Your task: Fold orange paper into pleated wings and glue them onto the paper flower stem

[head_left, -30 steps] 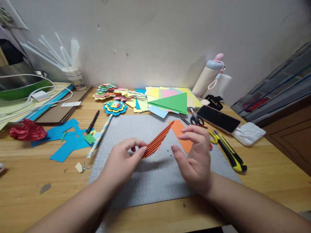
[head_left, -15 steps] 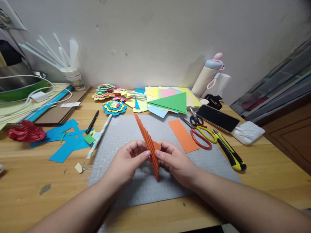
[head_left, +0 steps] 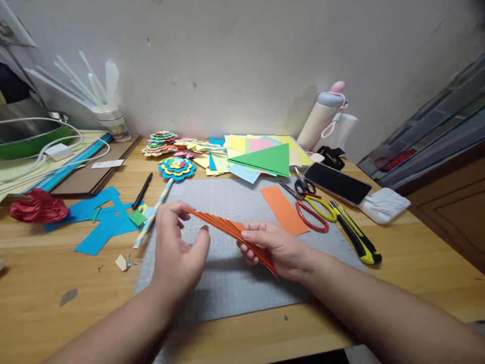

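An accordion-pleated orange paper (head_left: 223, 225) is held above the grey cutting mat (head_left: 227, 298), slanting from upper left to lower right. My right hand (head_left: 278, 247) pinches its middle and lower part, thumb on top. My left hand (head_left: 180, 247) has its thumb and fingers apart; the index fingertip is at the paper's upper left end, and I cannot tell whether it touches. A flat orange paper strip (head_left: 285, 210) lies on the mat's right side. Beside it are scissors with red and yellow handles (head_left: 312, 215) and a yellow-black utility knife (head_left: 356, 235).
Blue paper scraps (head_left: 100, 227), a black pen (head_left: 142, 191) and a striped paper straw with a layered paper flower (head_left: 177, 168) lie left. Coloured papers (head_left: 261, 157) are piled at the back. A phone (head_left: 337, 183) and a bottle (head_left: 320, 119) are at right.
The pleated paper has turned from steep to a flatter slant, its top end swinging left. My left hand has let go of its middle and opened near that end.
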`<state>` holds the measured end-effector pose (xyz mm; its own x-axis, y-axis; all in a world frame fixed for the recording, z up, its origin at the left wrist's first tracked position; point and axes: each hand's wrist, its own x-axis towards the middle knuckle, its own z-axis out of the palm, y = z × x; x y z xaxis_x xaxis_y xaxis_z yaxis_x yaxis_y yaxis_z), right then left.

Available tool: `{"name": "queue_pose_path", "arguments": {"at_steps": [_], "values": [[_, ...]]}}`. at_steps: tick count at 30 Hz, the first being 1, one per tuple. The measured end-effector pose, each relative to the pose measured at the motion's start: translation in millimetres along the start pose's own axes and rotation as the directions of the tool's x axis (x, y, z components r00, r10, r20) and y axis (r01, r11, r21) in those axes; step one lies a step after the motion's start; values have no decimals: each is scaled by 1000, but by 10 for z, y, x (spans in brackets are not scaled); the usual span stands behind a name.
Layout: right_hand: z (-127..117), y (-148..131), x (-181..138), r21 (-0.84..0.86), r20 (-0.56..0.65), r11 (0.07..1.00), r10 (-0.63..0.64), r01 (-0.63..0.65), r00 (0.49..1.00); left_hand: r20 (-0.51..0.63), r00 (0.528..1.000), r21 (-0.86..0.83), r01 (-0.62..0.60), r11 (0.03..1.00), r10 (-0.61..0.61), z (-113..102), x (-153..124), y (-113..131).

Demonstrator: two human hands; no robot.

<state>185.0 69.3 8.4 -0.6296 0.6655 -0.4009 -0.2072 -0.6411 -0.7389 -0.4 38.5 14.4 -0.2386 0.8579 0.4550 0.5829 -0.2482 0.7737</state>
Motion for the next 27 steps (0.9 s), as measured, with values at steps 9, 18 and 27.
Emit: {"name": "queue_pose_path", "arguments": {"at_steps": [9,18,27], "values": [[-90,-35,39,-543,-80,833,-178,107,981,409,844,250,-469,847,346,-66,17,116],[-100,-9,-24,-975,83,134,-524,178,848,684,720,262,-392,882,117,50,25,-40],[-109,15,9,-973,218,-35,-447,227,868,699,711,278,-360,891,69,62,12,-40]]}}
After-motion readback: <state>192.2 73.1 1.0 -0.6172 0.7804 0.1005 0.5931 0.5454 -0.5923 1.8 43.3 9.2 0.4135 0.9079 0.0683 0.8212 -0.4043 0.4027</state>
